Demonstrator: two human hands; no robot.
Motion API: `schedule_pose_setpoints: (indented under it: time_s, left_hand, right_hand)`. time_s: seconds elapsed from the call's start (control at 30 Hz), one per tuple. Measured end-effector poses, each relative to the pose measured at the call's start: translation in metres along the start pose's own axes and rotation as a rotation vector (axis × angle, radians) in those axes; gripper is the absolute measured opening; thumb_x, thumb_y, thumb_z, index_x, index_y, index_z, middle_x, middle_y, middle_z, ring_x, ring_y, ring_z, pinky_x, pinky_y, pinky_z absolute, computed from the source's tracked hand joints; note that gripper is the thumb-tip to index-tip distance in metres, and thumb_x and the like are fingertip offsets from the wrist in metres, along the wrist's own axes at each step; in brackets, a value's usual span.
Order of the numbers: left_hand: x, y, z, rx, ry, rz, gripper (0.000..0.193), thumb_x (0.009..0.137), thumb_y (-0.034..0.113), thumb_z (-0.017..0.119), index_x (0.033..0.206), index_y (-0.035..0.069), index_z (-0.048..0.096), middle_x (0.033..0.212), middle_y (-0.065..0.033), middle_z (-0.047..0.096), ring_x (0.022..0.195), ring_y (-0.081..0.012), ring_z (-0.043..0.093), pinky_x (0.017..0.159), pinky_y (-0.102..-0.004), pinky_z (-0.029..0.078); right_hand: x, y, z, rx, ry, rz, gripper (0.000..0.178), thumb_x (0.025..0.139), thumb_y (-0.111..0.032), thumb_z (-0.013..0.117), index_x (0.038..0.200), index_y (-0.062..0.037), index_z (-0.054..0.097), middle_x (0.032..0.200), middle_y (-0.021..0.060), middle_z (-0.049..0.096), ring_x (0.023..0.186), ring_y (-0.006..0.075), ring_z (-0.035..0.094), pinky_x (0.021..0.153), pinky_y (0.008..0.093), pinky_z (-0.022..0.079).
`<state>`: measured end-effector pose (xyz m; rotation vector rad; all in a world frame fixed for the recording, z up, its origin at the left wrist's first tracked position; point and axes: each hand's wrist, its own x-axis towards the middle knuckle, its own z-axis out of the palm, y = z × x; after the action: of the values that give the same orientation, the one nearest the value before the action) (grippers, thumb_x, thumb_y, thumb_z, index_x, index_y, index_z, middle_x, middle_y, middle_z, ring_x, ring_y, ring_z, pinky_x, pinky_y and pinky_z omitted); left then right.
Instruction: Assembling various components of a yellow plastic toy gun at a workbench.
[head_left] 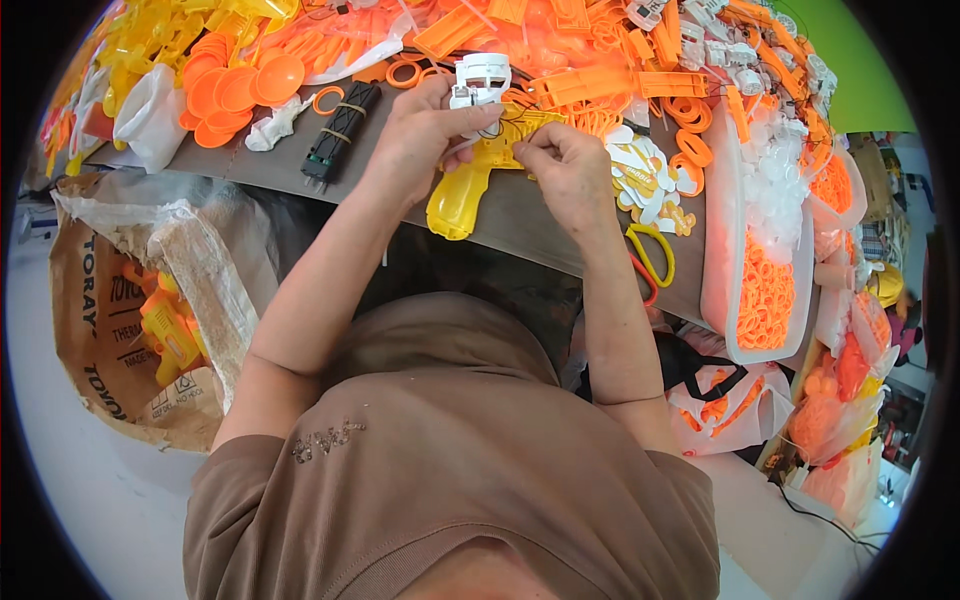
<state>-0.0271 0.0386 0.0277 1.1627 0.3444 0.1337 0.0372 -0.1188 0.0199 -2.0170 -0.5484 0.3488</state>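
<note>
A translucent yellow toy gun shell [462, 190] lies on the grey table [265, 165], grip pointing toward me. My left hand [420, 135] holds it at its upper part, together with a white plastic frame piece [480, 78] pinched at the fingertips. My right hand [568, 170] rests on the shell's right end, fingers pinched on a small part or thin wire that I cannot make out. Both forearms reach up from my brown shirt.
Heaps of orange and yellow plastic parts [560, 40] cover the table's far side. A black banded bundle [338, 135] lies left. White and orange tags [645, 175], yellow scissors [652, 252], a clear bin of orange rings [765, 290] sit right. A paper sack [110, 330] holds yellow pieces.
</note>
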Motion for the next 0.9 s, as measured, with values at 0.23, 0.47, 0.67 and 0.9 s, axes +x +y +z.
schedule_pose_setpoints:
  time_s: [0.23,0.47,0.67,0.9]
  left_hand:
    - [-0.010,-0.009,0.010,-0.066,0.025,0.008,0.035,0.080,0.009,0.067,0.110,-0.001,0.052,0.076,-0.0029,0.059,0.050,-0.0062,0.050,0.041,-0.0190,0.035]
    - [-0.009,-0.011,0.009,-0.040,0.000,0.016,0.036,0.081,0.009,0.066,0.112,-0.002,0.051,0.080,-0.0039,0.060,0.053,-0.0063,0.050,0.042,-0.0197,0.036]
    - [-0.010,-0.011,0.009,-0.015,0.015,0.016,0.034,0.082,0.009,0.065,0.111,-0.002,0.051,0.081,-0.0038,0.061,0.053,-0.0062,0.050,0.043,-0.0193,0.036]
    - [-0.009,-0.014,0.006,-0.031,-0.019,0.048,0.037,0.081,0.009,0.066,0.112,-0.003,0.051,0.080,-0.0039,0.059,0.055,-0.0061,0.052,0.043,-0.0201,0.039]
  right_hand:
    - [-0.015,-0.005,0.003,0.209,0.049,0.165,0.016,0.084,-0.014,0.061,0.083,0.0024,0.058,0.063,0.0050,0.058,0.052,0.0080,0.053,0.044,0.0217,0.043]
    - [-0.024,0.007,0.020,0.217,0.196,0.117,0.017,0.084,-0.014,0.062,0.080,0.0023,0.058,0.062,0.0047,0.058,0.050,0.0087,0.053,0.048,0.0219,0.045]
    - [-0.025,0.015,0.031,-0.156,0.348,-0.221,0.019,0.084,-0.011,0.059,0.074,0.0019,0.050,0.058,0.0105,0.054,0.051,0.0185,0.054,0.048,0.0313,0.044]
    - [-0.027,-0.001,0.036,-0.558,0.333,-0.363,0.013,0.082,-0.005,0.053,0.080,0.0027,0.043,0.070,0.0218,0.052,0.061,0.0402,0.054,0.054,0.0472,0.043]
